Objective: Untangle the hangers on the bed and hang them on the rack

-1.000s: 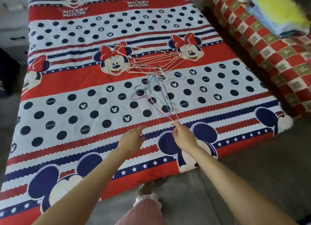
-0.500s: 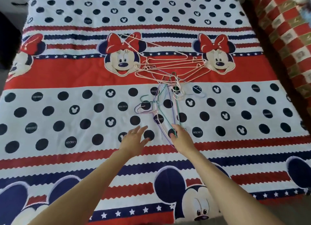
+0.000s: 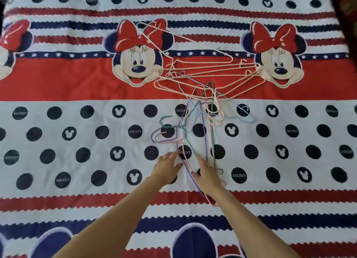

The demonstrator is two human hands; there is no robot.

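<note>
A: What differs from half a second ago?

B: The view has closed in on the bedspread; the room's edges have almost gone, and both hands have reached further up, onto the dotted white band. The tangle itself lies as it did.

A: Where are the hangers against the hands?

B: The tangle of wire hangers spreads from the red band between the two printed mouse faces down into the dots. The peach hangers lie across the red band; the coloured hangers, green, purple, pink and pale blue, trail down towards the person. The right hand lies over the lower ends of the purple and pink wires, fingers stretched forward and flat, not curled round anything I can make out. The left hand lies just beside those wires, fingers straight and spread, fingertips near the pink hook, holding nothing.

A: Anything in the way?

B: The coloured wires cross through each other and run under the peach ones where the bands meet. A patterned red cloth shows at the upper right corner.
</note>
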